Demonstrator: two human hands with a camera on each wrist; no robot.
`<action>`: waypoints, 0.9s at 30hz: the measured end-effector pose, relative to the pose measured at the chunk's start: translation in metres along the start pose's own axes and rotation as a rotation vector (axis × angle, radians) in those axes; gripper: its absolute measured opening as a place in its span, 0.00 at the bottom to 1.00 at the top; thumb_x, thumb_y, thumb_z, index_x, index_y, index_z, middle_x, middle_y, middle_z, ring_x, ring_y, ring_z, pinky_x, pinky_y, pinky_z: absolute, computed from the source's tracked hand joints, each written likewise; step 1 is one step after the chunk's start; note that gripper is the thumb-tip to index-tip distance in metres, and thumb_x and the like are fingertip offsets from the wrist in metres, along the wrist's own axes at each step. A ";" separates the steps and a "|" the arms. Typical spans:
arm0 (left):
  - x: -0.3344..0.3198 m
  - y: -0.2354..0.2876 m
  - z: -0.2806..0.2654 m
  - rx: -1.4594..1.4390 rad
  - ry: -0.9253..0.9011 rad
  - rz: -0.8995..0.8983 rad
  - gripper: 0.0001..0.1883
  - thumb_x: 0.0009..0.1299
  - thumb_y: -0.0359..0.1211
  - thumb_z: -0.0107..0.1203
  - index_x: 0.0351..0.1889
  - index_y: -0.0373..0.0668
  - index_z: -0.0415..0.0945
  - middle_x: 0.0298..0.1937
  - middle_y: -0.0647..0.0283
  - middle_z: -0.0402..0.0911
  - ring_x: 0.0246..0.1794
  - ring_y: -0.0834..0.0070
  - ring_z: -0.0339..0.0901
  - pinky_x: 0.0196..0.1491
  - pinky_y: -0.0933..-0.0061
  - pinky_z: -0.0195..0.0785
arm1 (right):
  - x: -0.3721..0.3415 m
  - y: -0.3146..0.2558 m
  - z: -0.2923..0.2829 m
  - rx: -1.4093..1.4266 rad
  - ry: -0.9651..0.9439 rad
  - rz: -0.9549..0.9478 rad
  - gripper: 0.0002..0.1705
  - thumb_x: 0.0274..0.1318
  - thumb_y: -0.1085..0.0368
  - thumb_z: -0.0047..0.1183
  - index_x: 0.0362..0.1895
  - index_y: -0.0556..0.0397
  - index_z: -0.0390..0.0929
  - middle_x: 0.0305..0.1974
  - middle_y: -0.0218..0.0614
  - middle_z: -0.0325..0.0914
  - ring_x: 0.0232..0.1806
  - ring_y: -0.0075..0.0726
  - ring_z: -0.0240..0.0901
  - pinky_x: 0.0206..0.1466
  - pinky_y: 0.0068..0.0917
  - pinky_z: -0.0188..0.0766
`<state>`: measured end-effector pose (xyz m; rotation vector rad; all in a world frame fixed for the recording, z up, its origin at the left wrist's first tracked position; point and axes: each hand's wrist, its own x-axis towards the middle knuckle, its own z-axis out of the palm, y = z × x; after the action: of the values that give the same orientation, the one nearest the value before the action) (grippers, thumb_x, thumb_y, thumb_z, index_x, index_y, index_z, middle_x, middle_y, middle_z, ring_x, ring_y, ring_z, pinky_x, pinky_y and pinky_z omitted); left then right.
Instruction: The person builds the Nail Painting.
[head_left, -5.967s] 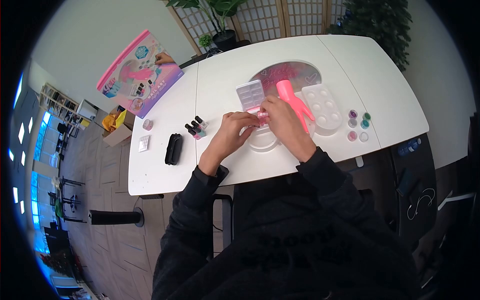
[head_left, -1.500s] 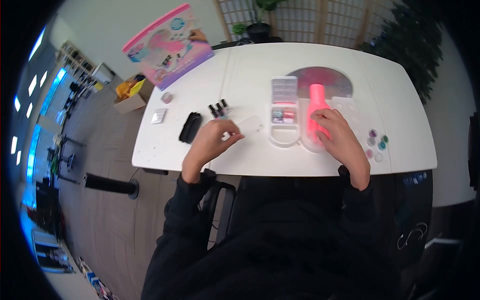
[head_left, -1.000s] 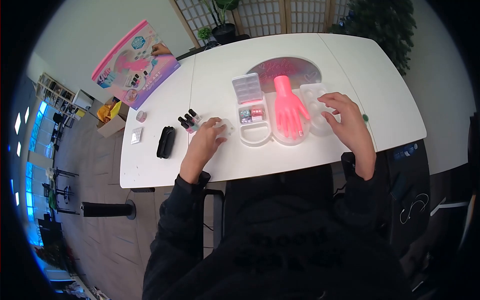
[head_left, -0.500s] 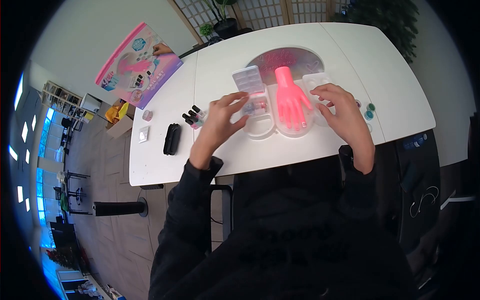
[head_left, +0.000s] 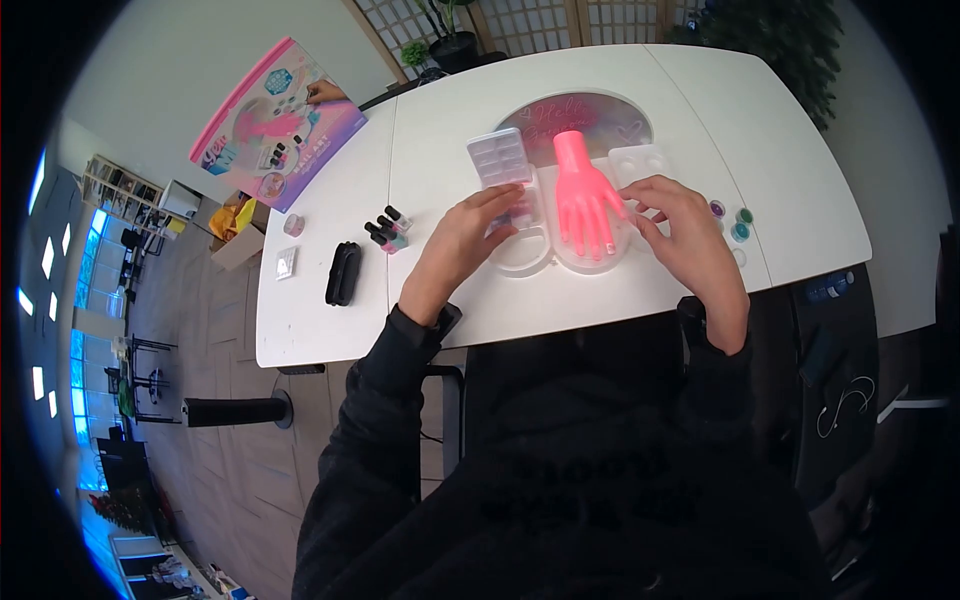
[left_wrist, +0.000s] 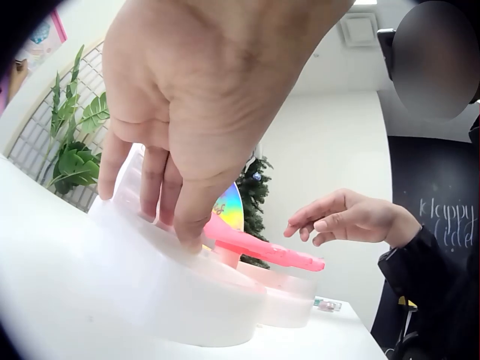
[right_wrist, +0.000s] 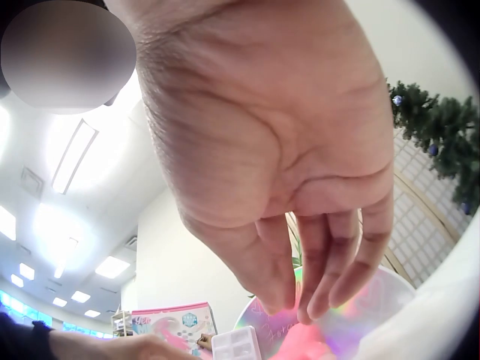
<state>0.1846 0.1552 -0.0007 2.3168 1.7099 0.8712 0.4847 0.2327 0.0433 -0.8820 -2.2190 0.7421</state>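
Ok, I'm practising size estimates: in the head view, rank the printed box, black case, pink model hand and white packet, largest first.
1. Printed box
2. Pink model hand
3. Black case
4. White packet

That's apparent size only.

pink model hand (head_left: 583, 195) | tips twd person | wht tray (head_left: 520, 254), alongside L | lid (head_left: 497, 157) up

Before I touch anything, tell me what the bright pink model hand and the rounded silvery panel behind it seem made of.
Bright pink model hand: probably smooth, satin plastic, judging by its even colour.
Rounded silvery panel: glossy, perhaps foil-faced card or plastic; both wrist views show rainbow reflections.
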 end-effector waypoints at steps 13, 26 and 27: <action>-0.056 -0.049 -0.092 0.181 0.270 -0.407 0.19 0.66 0.21 0.65 0.57 0.39 0.85 0.58 0.55 0.85 0.58 0.54 0.83 0.58 0.61 0.77 | 0.001 -0.002 -0.001 0.006 0.001 -0.018 0.15 0.61 0.78 0.59 0.53 0.62 0.85 0.48 0.45 0.84 0.42 0.44 0.84 0.48 0.35 0.80; -0.089 -0.111 -0.096 0.133 0.303 -0.461 0.10 0.66 0.18 0.63 0.45 0.31 0.88 0.43 0.48 0.90 0.41 0.58 0.90 0.46 0.67 0.81 | 0.001 -0.004 0.002 -0.003 -0.004 -0.004 0.13 0.64 0.76 0.59 0.52 0.62 0.85 0.46 0.43 0.86 0.39 0.41 0.84 0.46 0.34 0.80; -0.087 -0.108 -0.099 0.124 0.394 -0.436 0.10 0.67 0.19 0.63 0.46 0.31 0.87 0.43 0.49 0.90 0.41 0.59 0.90 0.46 0.67 0.81 | 0.001 -0.005 0.002 -0.007 -0.002 0.006 0.13 0.64 0.76 0.58 0.52 0.62 0.85 0.45 0.43 0.86 0.39 0.41 0.84 0.46 0.34 0.80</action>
<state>0.0263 0.0909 0.0024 1.7957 2.3642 1.2062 0.4808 0.2302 0.0463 -0.8918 -2.2227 0.7388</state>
